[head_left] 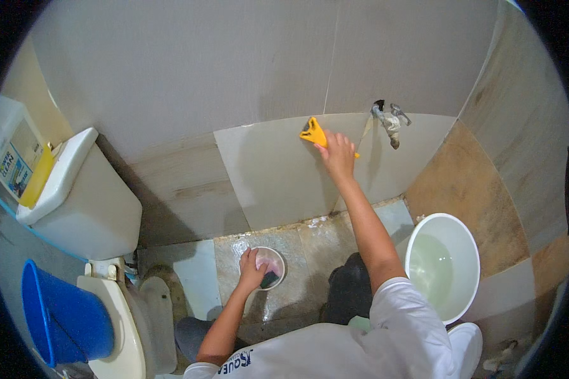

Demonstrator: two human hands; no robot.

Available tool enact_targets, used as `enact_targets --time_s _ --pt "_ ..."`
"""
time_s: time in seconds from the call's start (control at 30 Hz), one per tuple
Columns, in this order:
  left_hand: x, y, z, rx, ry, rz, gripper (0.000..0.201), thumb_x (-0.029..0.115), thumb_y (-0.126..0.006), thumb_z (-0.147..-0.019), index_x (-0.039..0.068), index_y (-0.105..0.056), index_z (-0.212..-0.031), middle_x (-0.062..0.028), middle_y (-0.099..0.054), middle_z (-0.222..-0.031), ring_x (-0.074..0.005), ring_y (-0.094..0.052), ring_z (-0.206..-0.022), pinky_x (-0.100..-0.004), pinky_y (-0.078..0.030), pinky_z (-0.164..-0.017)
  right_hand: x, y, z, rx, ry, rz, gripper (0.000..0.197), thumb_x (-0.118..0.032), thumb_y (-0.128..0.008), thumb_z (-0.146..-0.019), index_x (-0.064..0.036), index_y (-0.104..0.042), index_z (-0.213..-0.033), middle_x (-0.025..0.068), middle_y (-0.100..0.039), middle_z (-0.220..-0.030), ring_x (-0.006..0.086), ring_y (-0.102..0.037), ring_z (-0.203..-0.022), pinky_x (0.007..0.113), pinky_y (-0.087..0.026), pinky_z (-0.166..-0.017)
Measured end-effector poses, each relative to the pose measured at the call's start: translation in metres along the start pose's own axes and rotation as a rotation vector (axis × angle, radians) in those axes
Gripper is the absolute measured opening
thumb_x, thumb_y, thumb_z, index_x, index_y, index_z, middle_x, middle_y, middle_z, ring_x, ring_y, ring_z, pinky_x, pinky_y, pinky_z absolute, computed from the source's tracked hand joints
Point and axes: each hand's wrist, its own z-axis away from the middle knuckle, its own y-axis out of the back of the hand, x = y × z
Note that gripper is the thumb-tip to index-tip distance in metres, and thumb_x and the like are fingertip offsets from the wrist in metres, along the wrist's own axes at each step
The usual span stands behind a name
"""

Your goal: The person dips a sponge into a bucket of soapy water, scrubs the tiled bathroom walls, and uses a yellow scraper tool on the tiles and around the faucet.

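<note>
My right hand (pixel 339 151) is closed round the handle of a yellow scraper (pixel 313 132), raised against the pale wall tile (pixel 272 177). The scraper's wide head points up and left, and the handle's end sticks out beyond my fingers. Low down on the left, my left hand (pixel 253 270) grips the left rim of a small white tub (pixel 282 278) on the floor. Pinkish, foamy liquid fills part of the tub, and a dark green scouring pad (pixel 269 279) lies in it. My left hand covers part of that rim.
A metal faucet (pixel 391 120) juts from the wall right of the scraper. A white bucket of water (pixel 474 265) stands at my right. Leftward are a toilet tank (pixel 101 196), a blue bucket (pixel 76 322) on the toilet, and a jug (pixel 16 148). The floor tiles (pixel 310 252) look wet.
</note>
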Motion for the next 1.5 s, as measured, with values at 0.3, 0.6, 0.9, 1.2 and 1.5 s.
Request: enact_targets --time_s 0.3,0.6,0.9,1.2,1.5 --pt "-0.022 0.031 0.030 0.015 0.044 -0.052 0.048 0.019 -0.065 -0.073 0.003 -0.046 -0.114 -0.0208 -0.044 -0.118 -0.0365 -0.039 -0.113 -0.0424 -0.031 -0.096 0.027 0.001 0.012 0.005 -0.182 -0.067 0.041 -0.033 -0.060 -0.078 -0.0057 -0.051 -0.108 0.0122 -0.059 -0.088 0.0297 -0.054 -0.084 0.042 -0.038 -0.074" --pt "-0.029 0.019 0.044 -0.094 0.010 0.026 0.049 0.021 -0.063 -0.074 0.001 -0.045 -0.115 -0.0216 -0.044 -0.118 -0.0355 -0.038 -0.113 -0.0410 -0.029 -0.096 0.016 0.011 0.004 -0.029 -0.216 -0.121 0.037 -0.034 -0.058 -0.080 -0.0065 -0.050 -0.103 0.0155 -0.061 -0.076 0.0347 -0.059 -0.070 0.043 -0.044 -0.058" --pt "-0.014 0.027 0.024 -0.087 -0.025 0.050 0.046 0.020 -0.063 -0.074 0.001 -0.047 -0.113 -0.0210 -0.046 -0.114 -0.0356 -0.041 -0.108 -0.0418 -0.032 -0.094 -0.013 -0.025 0.036 -0.034 -0.591 -0.322 0.038 -0.033 -0.050 -0.086 -0.0059 -0.041 -0.112 0.0227 -0.060 -0.077 0.0388 -0.059 -0.071 0.047 -0.044 -0.057" --pt "-0.046 0.021 0.056 -0.095 0.044 0.013 0.045 0.019 -0.061 -0.074 0.002 -0.047 -0.113 -0.0195 -0.048 -0.111 -0.0348 -0.042 -0.107 -0.0411 -0.033 -0.093 -0.028 -0.027 0.023 0.084 -0.577 -0.443 0.030 -0.027 -0.048 -0.088 -0.0030 -0.042 -0.106 0.0227 -0.060 -0.080 0.0421 -0.057 -0.074 0.047 -0.043 -0.058" --pt "-0.044 0.017 0.045 -0.074 0.109 0.051 0.045 0.018 -0.061 -0.074 0.000 -0.048 -0.113 -0.0202 -0.048 -0.112 -0.0347 -0.041 -0.109 -0.0402 -0.031 -0.095 -0.031 -0.026 0.027 0.126 -0.500 -0.417 0.032 -0.029 -0.047 -0.088 -0.0022 -0.040 -0.104 0.0236 -0.059 -0.074 0.0441 -0.056 -0.071 0.048 -0.043 -0.058"
